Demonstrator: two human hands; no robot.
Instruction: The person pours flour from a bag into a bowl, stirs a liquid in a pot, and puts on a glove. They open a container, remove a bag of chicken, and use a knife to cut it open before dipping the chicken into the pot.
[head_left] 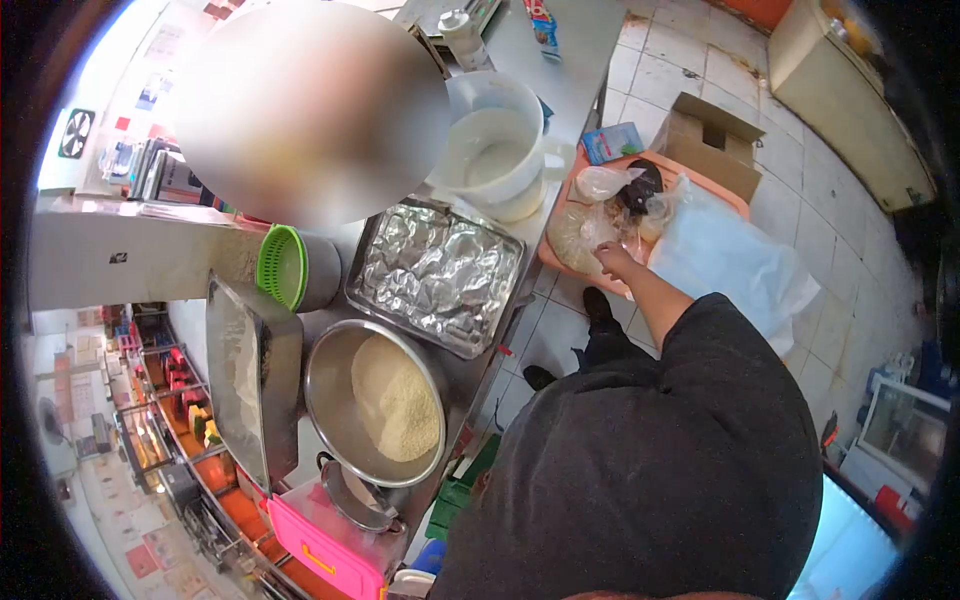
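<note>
My right hand reaches out past my dark sleeve to an orange plastic tub beside the table. Its fingers are closed on a clear plastic bag with pale contents. More bags lie around it in the tub, among them a knotted clear bag and a dark bag. A white plastic sheet hangs over the tub's near side. My left hand is out of sight. On the table a steel bowl holds pale granules and a beige powder.
Behind the bowl lie a foil-covered tray, a large white jug and a green basket. A deep metal pan, a sieve and a pink-lidded box crowd the left. A cardboard box stands beyond the tub.
</note>
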